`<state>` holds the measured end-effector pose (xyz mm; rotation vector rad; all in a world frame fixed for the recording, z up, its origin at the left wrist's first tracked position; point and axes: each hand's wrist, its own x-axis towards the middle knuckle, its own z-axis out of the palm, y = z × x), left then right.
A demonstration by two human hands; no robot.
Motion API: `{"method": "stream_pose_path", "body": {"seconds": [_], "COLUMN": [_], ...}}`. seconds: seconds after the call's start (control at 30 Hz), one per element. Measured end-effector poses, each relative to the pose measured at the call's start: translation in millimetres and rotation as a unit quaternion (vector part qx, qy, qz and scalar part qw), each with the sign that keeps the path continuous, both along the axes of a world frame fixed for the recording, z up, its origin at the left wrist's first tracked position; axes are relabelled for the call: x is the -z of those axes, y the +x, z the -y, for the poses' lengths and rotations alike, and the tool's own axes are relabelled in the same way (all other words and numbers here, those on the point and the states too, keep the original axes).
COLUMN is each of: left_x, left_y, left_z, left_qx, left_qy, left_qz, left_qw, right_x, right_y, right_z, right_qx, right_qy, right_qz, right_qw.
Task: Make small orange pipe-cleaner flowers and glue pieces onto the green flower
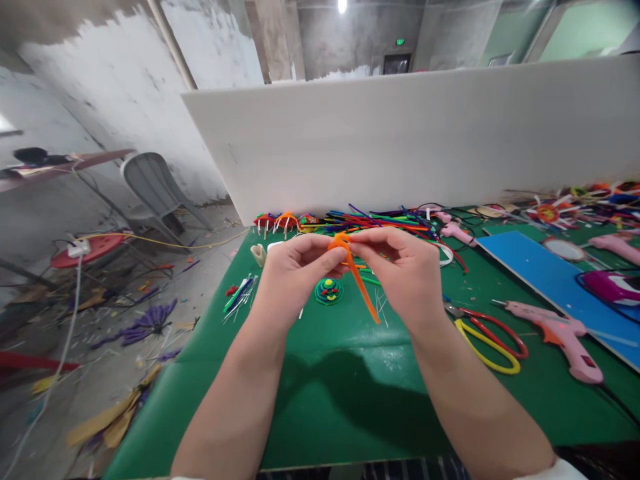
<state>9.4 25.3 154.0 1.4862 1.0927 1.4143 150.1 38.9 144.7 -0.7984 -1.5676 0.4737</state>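
I look down through the head camera at two bare hands raised over a green table (320, 373). The left hand (295, 270) and the right hand (400, 270) meet at the centre of the frame. Both pinch the top of an orange pipe cleaner (363, 290), thumbs and forefingers closed narrow on it and the other fingers curled in.

The top end of the pipe cleaner is bent into a small loop between the fingertips. The rest hangs free, slanting down and to the right, above the table and not touching it. From this I judge the shaping to be at an early stage: only the top is formed and most of the length is straight.

Just below the hands, a small green coil (329, 291) with coloured dots lies flat on the table. Behind the hands, a pile (380, 219) of mixed-colour pipe cleaners stretches along the foot of a white partition (425, 133). To the pile's left stand a few small umbrellas (275, 221), which look finished.

In the lower right lie red and yellow scissors (493, 337), and beside them a pink glue gun (560, 333). A blue board (545, 277) fills the right edge. At the far left, off the table, a grey chair (153, 183) stands on a littered floor.
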Motion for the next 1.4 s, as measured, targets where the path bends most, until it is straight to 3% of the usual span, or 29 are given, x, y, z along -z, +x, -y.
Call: {"method": "stream_pose_path", "body": {"seconds": [0.37,0.73,0.87,1.07,1.17,1.4], "left_x": [-2.3,-0.1,2.4,0.1,-2.2,-1.5], "left_y": [0.0,-0.4,-0.4,-5.9,-8.6,-5.5], "left_z": [3.7,1.5,-1.8,-2.7,-2.0,-0.9], "left_qx": [0.000,-0.013,-0.030,0.015,-0.011,-0.040], "left_qy": [0.007,0.036,0.032,-0.023,-0.005,0.031], "left_qz": [-0.012,0.051,0.046,-0.014,-0.050,-0.056], "left_qw": [1.000,0.998,0.998,1.000,0.999,0.997], "right_x": [-1.0,-2.8,-0.5,3.2,3.1,2.4], "right_y": [0.4,-2.7,-2.8,0.2,0.1,-1.4], "right_z": [3.9,6.0,4.9,0.7,-0.4,-2.3], "right_qx": [-0.019,-0.129,-0.106,-0.025,-0.013,-0.108], "right_qy": [0.008,-0.032,-0.027,-0.018,-0.014,-0.099], "right_qz": [0.031,-0.017,-0.011,0.017,0.030,-0.038], "right_qw": [0.999,0.991,0.994,0.999,0.999,0.988]}}
